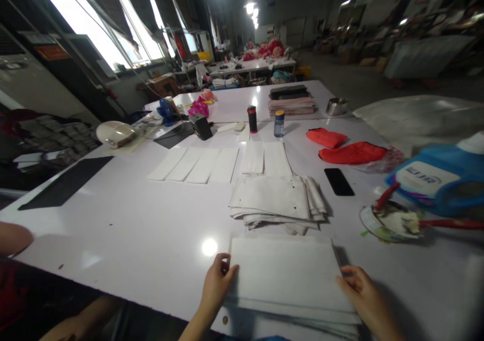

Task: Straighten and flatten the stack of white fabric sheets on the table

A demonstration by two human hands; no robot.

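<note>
A stack of white rectangular sheets (283,275) lies at the table's near edge. My left hand (219,280) grips the top sheet at its left edge, thumb and fingers pinched together. At the right edge, my right hand (357,288) holds the same sheet between thumb and curled fingers. Just beyond is an uneven pile of white pieces (270,197) with small dark marks. Narrow white strips (204,164) lie side by side farther back, left of more white pieces (274,158).
On the right are a black phone (339,181), red cloth pieces (351,153), a blue jug (431,177) and a dish with red-handled tools (393,222). Two bottles (252,119) stand farther back. Another person's arm (15,238) rests at the left edge.
</note>
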